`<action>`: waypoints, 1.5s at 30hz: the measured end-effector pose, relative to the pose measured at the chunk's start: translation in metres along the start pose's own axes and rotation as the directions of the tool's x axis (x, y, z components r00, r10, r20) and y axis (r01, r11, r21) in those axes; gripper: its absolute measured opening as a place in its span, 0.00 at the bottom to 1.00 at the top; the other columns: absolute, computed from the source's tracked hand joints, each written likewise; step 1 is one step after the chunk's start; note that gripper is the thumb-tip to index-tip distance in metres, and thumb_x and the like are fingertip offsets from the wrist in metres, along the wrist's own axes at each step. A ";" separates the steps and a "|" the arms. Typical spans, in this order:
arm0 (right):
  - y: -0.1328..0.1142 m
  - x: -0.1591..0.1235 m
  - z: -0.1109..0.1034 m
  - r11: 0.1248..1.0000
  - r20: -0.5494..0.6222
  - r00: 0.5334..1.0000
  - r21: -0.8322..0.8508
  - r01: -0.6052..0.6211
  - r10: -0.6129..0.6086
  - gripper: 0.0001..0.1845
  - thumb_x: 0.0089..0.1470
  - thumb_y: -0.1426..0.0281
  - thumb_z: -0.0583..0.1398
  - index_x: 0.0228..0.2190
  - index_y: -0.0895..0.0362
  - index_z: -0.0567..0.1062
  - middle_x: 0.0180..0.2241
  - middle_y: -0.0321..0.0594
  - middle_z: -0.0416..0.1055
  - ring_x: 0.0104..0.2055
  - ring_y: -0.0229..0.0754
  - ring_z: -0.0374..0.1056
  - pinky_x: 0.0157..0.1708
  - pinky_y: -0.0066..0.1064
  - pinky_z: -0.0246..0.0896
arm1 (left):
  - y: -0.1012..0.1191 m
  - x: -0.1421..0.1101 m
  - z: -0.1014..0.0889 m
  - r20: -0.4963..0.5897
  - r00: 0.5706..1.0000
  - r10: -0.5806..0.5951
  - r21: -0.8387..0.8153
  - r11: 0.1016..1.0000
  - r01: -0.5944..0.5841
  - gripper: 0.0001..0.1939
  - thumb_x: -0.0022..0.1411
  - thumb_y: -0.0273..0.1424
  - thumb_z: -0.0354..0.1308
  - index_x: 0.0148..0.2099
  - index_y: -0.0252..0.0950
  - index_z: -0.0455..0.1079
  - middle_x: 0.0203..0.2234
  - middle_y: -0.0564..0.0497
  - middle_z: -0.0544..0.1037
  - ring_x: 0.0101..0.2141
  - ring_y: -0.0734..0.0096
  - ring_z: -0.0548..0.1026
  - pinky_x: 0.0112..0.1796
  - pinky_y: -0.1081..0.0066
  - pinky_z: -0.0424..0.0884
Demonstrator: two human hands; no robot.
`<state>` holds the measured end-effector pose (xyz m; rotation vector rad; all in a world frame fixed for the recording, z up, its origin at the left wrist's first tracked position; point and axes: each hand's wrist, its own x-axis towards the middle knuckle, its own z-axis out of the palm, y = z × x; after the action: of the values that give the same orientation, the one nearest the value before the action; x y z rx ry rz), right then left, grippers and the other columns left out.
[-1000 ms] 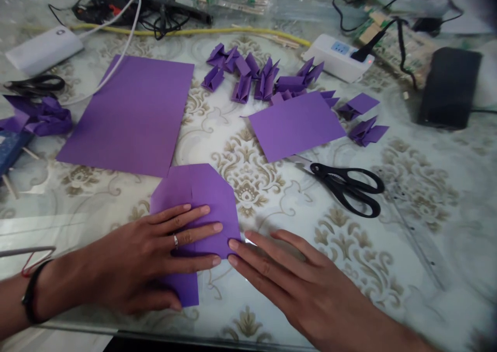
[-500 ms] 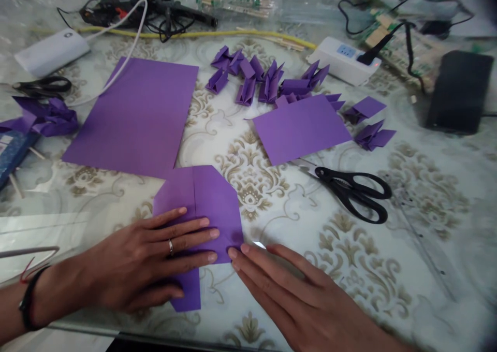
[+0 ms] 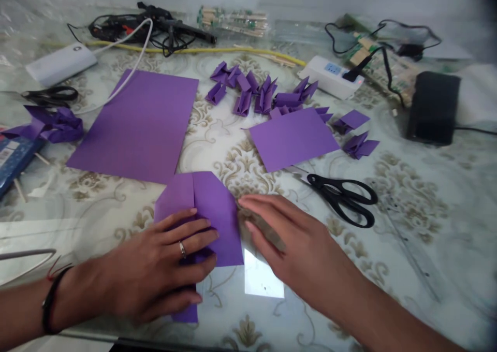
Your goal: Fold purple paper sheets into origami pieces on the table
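A folded purple sheet of paper [image 3: 217,212] lies at the front of the table, its upper corners angled and a seam running down its middle. My left hand [image 3: 166,264] rests across its lower left part with the fingers spread, covering much of it. Below that hand a narrow strip of the paper pokes out. At the sheet's right edge, my right hand [image 3: 287,233] has its fingertips near the upper right slanted corner, thumb and fingers apart. I cannot tell whether they touch the paper. A large flat purple sheet [image 3: 135,127] lies behind, its near corner meeting the folded one.
Several small folded purple pieces [image 3: 266,96] stand behind a purple rectangle [image 3: 295,137]. Black-handled scissors [image 3: 344,196] and a clear ruler [image 3: 411,259] lie right. A white power strip [image 3: 332,77] and black box [image 3: 433,108] stand farther back; a white power bank [image 3: 62,64] lies left.
My right hand has moved up along the folded paper's right edge, from its lower right corner towards the upper slant. My left hand stays on the paper. The view has shifted slightly.
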<state>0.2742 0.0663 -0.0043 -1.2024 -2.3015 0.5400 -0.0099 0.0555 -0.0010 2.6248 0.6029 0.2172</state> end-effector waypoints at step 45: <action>-0.021 0.073 0.020 0.894 0.191 0.874 -0.051 -0.445 0.446 0.31 0.46 0.79 0.77 0.53 0.58 0.80 0.35 0.41 0.81 0.36 0.49 0.78 0.40 0.41 0.75 | -0.012 -0.003 0.022 -0.391 0.915 -0.103 0.021 0.992 0.121 0.08 0.77 0.32 0.61 0.47 0.40 0.82 0.47 0.46 0.78 0.44 0.59 0.79 0.47 0.59 0.78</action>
<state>0.2122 0.1138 0.0083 -1.7711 -2.1775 0.8506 -0.0116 0.0552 -0.0266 2.5924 0.8952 0.7103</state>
